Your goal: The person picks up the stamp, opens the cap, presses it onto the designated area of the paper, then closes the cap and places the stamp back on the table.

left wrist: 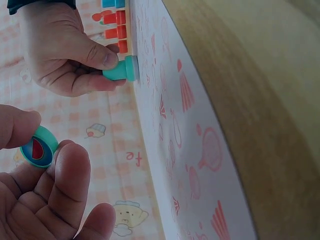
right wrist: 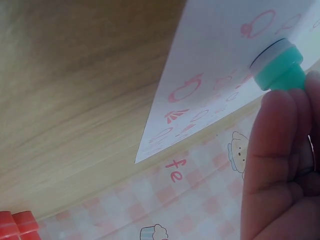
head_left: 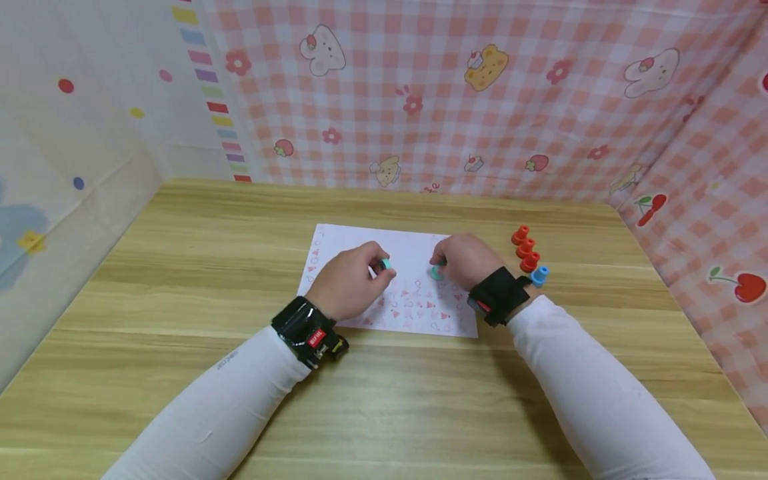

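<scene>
Between the thumb and fingers of my left hand (head_left: 348, 280) is a small round teal stamp cap (left wrist: 39, 146), its blue disc with a red shape showing in the left wrist view. My right hand (head_left: 471, 261) pinches a teal stamp (right wrist: 280, 65) by its handle, white base down at the paper. Whether the base touches the sheet I cannot tell. Under both hands lies a white sheet of paper (head_left: 408, 250), with small red stamped prints (left wrist: 210, 147) along its left and near sides. The hands are apart, left hand left of the stamp.
To the right of the paper, several red stamps (head_left: 525, 248) and one blue stamp (head_left: 539, 276) stand in a row on the wooden table (head_left: 384, 400). Behind the table hangs a pink checked cloth (head_left: 372, 100).
</scene>
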The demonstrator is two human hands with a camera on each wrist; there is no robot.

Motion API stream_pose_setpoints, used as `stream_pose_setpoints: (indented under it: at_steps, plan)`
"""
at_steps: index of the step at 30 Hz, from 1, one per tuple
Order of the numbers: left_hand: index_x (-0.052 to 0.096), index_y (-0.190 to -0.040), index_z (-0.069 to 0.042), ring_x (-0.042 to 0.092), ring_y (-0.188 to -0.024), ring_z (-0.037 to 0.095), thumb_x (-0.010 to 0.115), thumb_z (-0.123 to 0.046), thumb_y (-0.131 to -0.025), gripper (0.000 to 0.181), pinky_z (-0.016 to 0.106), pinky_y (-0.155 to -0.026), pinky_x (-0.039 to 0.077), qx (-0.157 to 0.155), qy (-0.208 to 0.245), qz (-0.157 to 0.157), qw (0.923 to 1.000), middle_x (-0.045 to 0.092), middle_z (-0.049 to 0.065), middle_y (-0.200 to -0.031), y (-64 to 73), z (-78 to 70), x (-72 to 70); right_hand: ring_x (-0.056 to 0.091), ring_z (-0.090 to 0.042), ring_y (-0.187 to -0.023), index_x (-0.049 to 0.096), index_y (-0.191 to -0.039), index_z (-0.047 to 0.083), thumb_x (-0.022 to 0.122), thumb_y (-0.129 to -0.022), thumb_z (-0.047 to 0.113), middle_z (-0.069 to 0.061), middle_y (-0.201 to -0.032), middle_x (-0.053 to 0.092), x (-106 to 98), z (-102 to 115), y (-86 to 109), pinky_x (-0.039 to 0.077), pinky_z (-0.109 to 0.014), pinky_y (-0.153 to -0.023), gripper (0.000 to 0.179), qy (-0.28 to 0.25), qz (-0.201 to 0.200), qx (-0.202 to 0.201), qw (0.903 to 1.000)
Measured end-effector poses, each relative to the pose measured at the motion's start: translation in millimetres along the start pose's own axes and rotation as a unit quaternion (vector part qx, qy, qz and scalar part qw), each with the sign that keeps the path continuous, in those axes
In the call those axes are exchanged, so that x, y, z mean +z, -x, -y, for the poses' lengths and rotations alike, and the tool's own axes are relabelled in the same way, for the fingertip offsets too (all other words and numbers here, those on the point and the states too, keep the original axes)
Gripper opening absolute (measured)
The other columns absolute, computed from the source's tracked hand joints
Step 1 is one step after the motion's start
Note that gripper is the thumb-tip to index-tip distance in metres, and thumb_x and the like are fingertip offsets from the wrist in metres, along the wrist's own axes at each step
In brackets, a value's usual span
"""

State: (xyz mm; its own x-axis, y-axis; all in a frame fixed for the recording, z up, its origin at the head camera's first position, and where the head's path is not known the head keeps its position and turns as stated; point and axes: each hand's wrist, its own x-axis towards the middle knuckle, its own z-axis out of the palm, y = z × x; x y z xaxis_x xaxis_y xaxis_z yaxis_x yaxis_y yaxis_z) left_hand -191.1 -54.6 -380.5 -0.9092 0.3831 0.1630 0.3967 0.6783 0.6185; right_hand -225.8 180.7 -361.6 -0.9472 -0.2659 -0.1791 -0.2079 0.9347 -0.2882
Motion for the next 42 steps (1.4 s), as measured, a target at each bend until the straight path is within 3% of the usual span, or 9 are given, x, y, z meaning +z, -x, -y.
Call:
stream_pose_setpoints:
  at_steps: [16,42]
  plan:
    - [0.066,-0.117,-0.014,0.057,-0.068,0.014,0.066,-0.033,-0.103,0.023,0.031,-0.062,0.047,-0.007,-0.001,0.003,1.0000,0.072,-0.004,-0.096,0.7,-1.6,0.1,0.061,-0.028,-0.097,0.082,-0.114,0.010,0.074,-0.098,0.010,-0.010,-0.114,0.077,1.5,-1.2,-1.1,0.056,-0.044,-0.098,0.018,-0.010,0.005,0.008,0.9999]
    - [0.066,-0.118,-0.013,0.058,-0.070,0.014,0.067,-0.031,-0.103,0.023,0.030,-0.063,0.046,-0.001,-0.008,0.000,1.0000,0.072,-0.004,-0.095,0.4,-1.6,1.3,0.063,-0.026,-0.097,0.081,-0.115,0.009,0.072,-0.099,0.009,-0.010,-0.117,0.078,4.7,-5.2,-3.7,0.056,-0.046,-0.101,0.018,-0.002,0.002,-0.010,0.9999]
